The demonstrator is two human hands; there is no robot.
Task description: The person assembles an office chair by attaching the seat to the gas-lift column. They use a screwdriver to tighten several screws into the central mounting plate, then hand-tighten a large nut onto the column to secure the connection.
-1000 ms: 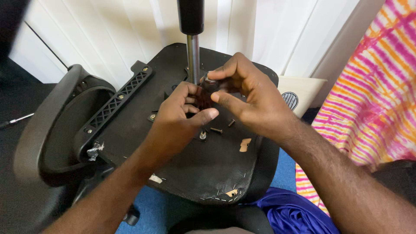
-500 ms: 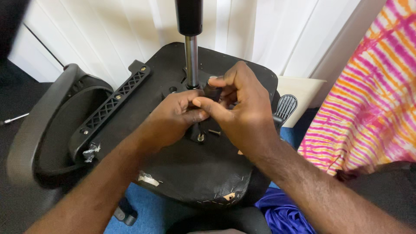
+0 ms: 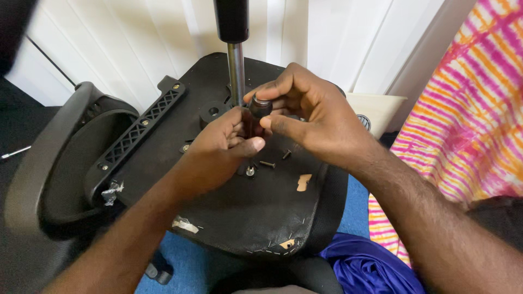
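Note:
An upturned black chair seat (image 3: 261,218) faces me, its metal gas cylinder (image 3: 235,60) standing up from the middle. My left hand (image 3: 218,152) is wrapped around the lower part of a short black-handled tool (image 3: 259,106) held upright over the seat. My right hand (image 3: 321,122) pinches the tool's handle top between thumb and fingers. Directly below the tool, a screw (image 3: 250,171) sits in the seat base. Two loose screws (image 3: 267,164) lie just right of it. The tool's tip is hidden by my left hand.
A black ribbed armrest bracket (image 3: 139,130) is bolted along the seat's left side, with a curved black backrest (image 3: 49,179) beyond it. A pink and orange striped cloth (image 3: 468,109) hangs on the right. Purple fabric (image 3: 370,267) lies on the blue floor (image 3: 185,267).
Both hands have closed on the tool and set it upright over the screw. My right hand has shifted up to the handle's top.

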